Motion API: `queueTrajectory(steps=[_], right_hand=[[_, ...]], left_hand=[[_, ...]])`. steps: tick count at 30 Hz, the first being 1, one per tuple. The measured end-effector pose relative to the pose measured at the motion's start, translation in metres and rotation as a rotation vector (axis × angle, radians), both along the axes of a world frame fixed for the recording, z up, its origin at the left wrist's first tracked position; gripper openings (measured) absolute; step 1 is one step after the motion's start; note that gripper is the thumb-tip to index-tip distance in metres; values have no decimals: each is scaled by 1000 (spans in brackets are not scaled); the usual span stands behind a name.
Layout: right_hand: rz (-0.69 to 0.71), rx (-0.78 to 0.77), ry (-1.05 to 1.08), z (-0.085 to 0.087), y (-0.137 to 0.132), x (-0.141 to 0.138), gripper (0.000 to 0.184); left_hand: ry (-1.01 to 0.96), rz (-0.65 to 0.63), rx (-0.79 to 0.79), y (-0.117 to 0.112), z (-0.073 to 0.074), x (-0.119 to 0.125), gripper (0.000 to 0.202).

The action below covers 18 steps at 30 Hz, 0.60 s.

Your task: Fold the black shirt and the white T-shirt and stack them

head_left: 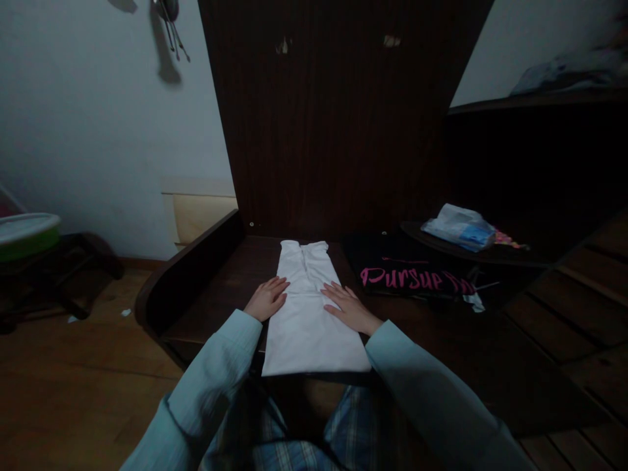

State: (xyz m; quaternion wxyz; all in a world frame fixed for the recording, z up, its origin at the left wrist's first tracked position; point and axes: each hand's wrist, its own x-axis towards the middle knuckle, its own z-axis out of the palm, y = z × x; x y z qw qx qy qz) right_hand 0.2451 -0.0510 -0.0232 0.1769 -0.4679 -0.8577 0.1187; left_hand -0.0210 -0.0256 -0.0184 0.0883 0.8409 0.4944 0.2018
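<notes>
A white folded garment (314,330) lies flat in a long strip on the dark wooden bench (216,301), its narrower end toward the back panel. On its left edge rests my left hand (267,298), fingers stretched out. My right hand (350,307) lies flat over the right edge, fingers spread on the fabric. Neither hand grips the cloth. To the right of the garment is a black folded cloth (363,252) with pink lettering.
A plastic packet (461,226) sits on a small dark shelf (422,235) at the right. The bench's raised side (181,261) stands at the left, the tall wooden panel (333,131) behind. Further left, a green-and-white tub (29,235) is on a dark stool (73,268).
</notes>
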Motion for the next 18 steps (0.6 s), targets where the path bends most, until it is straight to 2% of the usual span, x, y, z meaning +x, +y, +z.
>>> queueTrajectory(steps=[4,8,11,13,18], right_hand=[[-8,21,-36,3,5,0,42],[30,100,0,13,16,-4,31],[80,142,20,17,23,-8,30],[66,159,26,16,23,-9,29],[67,148,22,10,12,-3,31]], left_hand=[[-42,19,39,2,0,1,38],[-93,4,106,13,1,0,32],[-82,38,100,22,2,-3,33],[-70,52,101,25,3,-5,34],[-13,51,147,15,10,-4,35]])
